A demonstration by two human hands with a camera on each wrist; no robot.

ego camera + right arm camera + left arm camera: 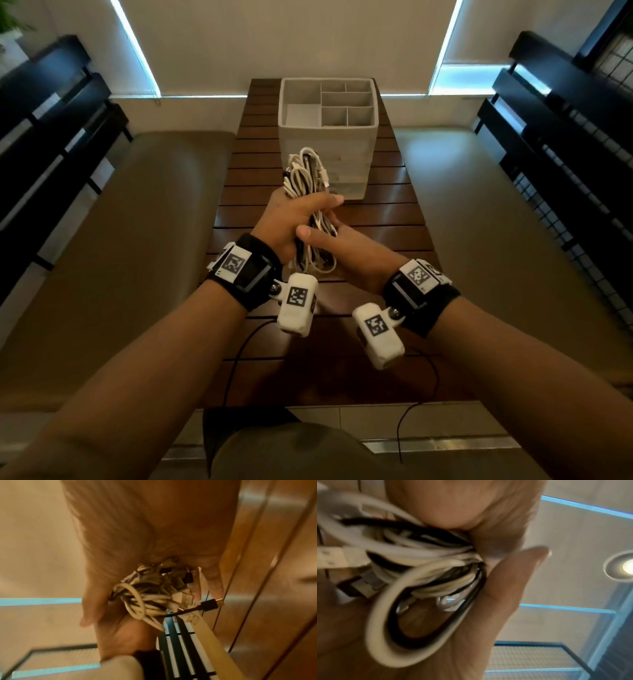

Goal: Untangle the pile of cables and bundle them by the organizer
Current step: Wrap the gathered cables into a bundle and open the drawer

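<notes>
Both wrist views are blurred, plugs barely legible. The left hand point(287, 219) and right hand point(342, 250) both clutch the cable bundle point(308, 192) before the white organizer point(329, 144).

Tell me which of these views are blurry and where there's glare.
Head view: fairly sharp on the cable bundle and organizer, bright glare along the window edges, straight lines bowed. Left wrist view: the cables smear with motion blur; a ceiling light flares. Right wrist view: soft all over, sheen on the wooden table.
</notes>
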